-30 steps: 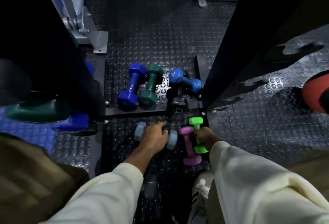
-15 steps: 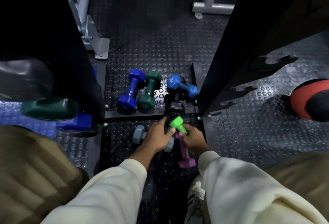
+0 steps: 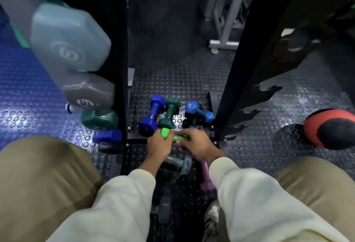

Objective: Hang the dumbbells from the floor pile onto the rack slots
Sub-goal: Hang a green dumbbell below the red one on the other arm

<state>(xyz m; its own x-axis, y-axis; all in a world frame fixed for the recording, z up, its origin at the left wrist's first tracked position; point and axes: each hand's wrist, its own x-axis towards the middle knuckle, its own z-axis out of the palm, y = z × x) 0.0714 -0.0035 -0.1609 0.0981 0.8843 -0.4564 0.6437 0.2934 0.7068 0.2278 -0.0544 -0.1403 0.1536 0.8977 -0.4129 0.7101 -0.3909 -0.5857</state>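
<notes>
While the purple dumbbell (image 3: 205, 176) and the grey dumbbell (image 3: 180, 163) stayed on the floor (image 3: 182, 80), I had lifted the green dumbbell (image 3: 172, 135) clear; my left hand (image 3: 158, 145) and right hand (image 3: 196, 143) were both closed around it, level between the rack (image 3: 249, 95) uprights, ready for a slot.

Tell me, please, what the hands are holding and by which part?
Both hold the green dumbbell: left hand just below its head, right hand over its other end.

Both hands cover the green dumbbell (image 3: 165, 133) mid-handle — its right end is hidden; the purple dumbbell (image 3: 206, 176) lies half under the right sleeve (image 3: 249, 199).
</notes>
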